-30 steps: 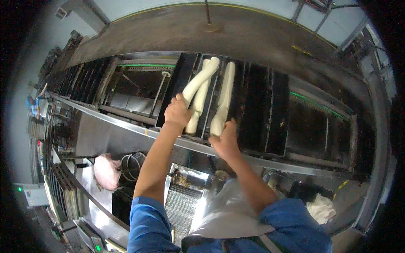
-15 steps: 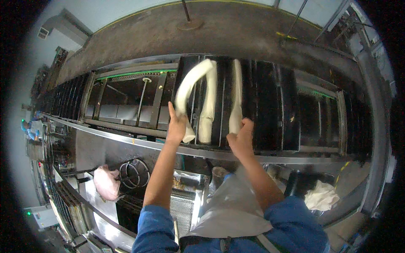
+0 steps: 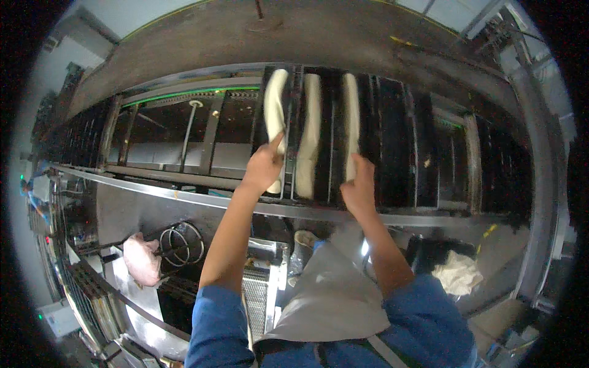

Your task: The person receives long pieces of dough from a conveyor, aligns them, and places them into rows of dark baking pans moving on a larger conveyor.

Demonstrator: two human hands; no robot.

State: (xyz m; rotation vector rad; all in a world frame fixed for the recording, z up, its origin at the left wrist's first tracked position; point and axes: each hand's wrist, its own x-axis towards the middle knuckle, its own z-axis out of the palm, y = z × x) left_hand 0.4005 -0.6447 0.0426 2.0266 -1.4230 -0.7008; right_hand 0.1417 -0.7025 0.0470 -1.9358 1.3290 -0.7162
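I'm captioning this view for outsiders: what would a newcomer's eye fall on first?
Three long pale rolls lying side by side on the black tray, mid-picture, stand out most. The left hand is on the leftmost, the right hand at the near end of the rightmost. Lower down, a pinkish bundle at left and a whitish cloth at right draw notice.

Dim, cool light leaves the black trays (image 3: 394, 141) almost without detail, while glare whitens the metal surface (image 3: 140, 299) at near left. Motion blur smears the pale rolls (image 3: 310, 132), the middle one most. The long rail (image 3: 147, 187) bows with fisheye distortion, and a grainy black vignette swallows the corners.
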